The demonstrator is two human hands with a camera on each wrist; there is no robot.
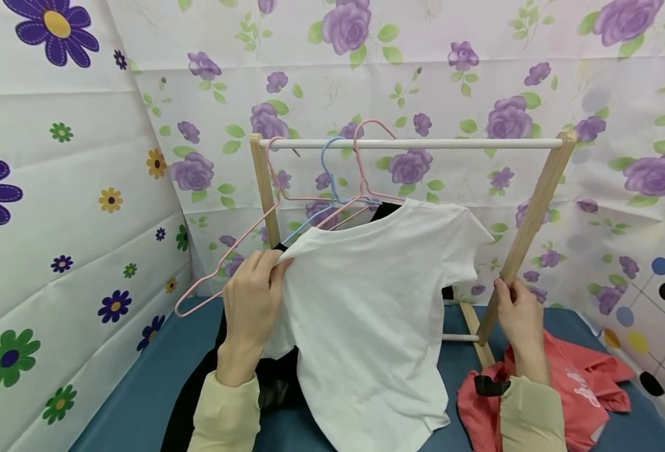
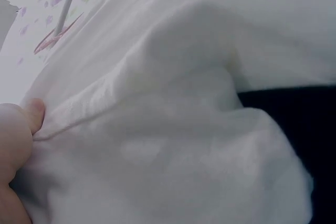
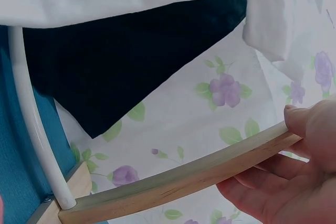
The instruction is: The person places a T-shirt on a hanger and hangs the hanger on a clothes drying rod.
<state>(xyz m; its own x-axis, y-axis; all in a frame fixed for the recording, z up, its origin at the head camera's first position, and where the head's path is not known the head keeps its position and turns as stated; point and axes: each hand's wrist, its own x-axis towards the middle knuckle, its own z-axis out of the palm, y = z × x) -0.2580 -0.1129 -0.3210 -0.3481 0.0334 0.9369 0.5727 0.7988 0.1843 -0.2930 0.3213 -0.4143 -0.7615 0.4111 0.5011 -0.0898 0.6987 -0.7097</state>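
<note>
A white T-shirt hangs from the rack's rail by a pink hanger. My left hand pinches the shirt's left shoulder between thumb and fingers; in the left wrist view the thumb presses on the cloth by a seam. At the right, my right hand grips the wooden upright of the clothes rack. The right wrist view shows the thumb on one side of that upright and fingers on the other. Behind the white shirt hangs a black garment, mostly hidden.
A bare pink hanger and a blue hanger hang on the white rail left of the shirt's hanger. On the blue surface, a coral garment lies crumpled at the right. Flowered sheets enclose the back and sides.
</note>
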